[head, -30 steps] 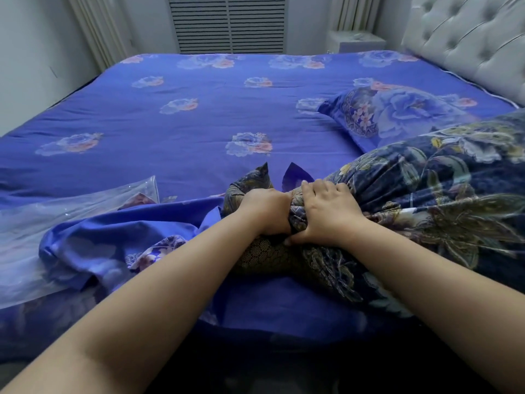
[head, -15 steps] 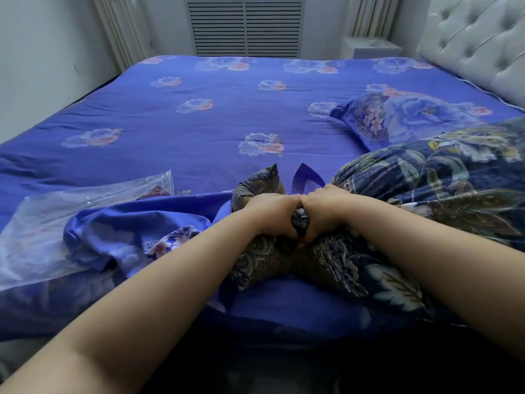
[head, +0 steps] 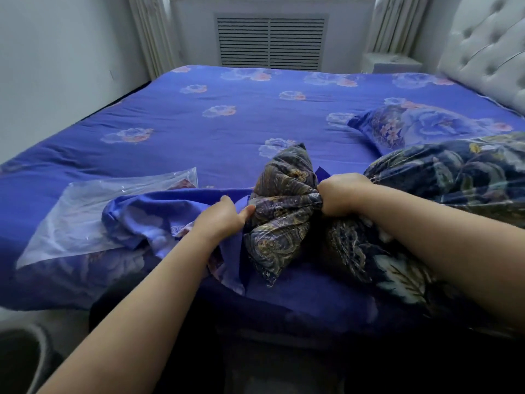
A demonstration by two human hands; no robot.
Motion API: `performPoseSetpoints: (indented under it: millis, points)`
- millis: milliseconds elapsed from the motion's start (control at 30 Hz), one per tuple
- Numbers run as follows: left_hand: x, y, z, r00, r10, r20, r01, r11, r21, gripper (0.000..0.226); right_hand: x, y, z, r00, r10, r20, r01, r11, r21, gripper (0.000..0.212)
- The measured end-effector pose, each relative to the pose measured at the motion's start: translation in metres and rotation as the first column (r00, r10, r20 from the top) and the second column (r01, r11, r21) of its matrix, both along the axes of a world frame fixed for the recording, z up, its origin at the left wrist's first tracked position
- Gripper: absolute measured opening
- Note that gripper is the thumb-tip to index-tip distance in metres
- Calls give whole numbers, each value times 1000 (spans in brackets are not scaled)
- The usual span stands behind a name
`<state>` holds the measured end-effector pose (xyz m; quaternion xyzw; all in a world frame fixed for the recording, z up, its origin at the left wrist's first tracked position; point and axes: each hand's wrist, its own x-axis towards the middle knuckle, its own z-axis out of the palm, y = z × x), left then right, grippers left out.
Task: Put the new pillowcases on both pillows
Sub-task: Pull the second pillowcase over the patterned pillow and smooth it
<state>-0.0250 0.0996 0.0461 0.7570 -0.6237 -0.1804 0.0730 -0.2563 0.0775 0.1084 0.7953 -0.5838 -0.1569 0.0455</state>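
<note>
A pillow in a dark floral cover [head: 443, 183] lies on the bed at the right, its bunched end [head: 284, 200] sticking up between my hands. My right hand [head: 341, 196] is clenched on that bunched end. My left hand [head: 224, 220] pinches the edge of the new blue floral pillowcase [head: 147, 220], which lies crumpled to the left of the pillow. Further back on the right rests a second pillow [head: 426, 129] in a blue rose-print case.
A clear plastic bag [head: 85, 211] lies flat at the left, partly under the blue pillowcase. The bed has a blue flowered sheet [head: 213, 137]. A tufted white headboard [head: 488, 52] stands at the right, a vent grille [head: 271, 42] at the far wall.
My hands, which gripped the pillow's end together, have parted. The left one has moved left onto the blue pillowcase's edge, and the pillow's bunched end now stands higher.
</note>
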Motion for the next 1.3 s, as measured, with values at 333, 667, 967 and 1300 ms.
performPoseSetpoints:
  millis: [333, 667, 967, 1300]
  points:
    - [19, 5, 23, 987, 39, -156, -78, 965, -252, 24, 43, -8, 22, 983, -180, -23, 181, 982, 58, 45]
    - [14, 31, 6, 20, 314, -949, 102, 944, 314, 33, 24, -7, 5, 882, -404, 245, 392, 915, 98, 45]
    - [55, -15, 19, 271, 298, -915, -487, 863, 137, 25, 67, 71, 2, 988, -22, 153, 51, 981, -189, 35]
    - [60, -23, 92, 669, 195, -717, -331, 942, -52, 24, 105, 108, -24, 936, 350, 51, -331, 918, -218, 77]
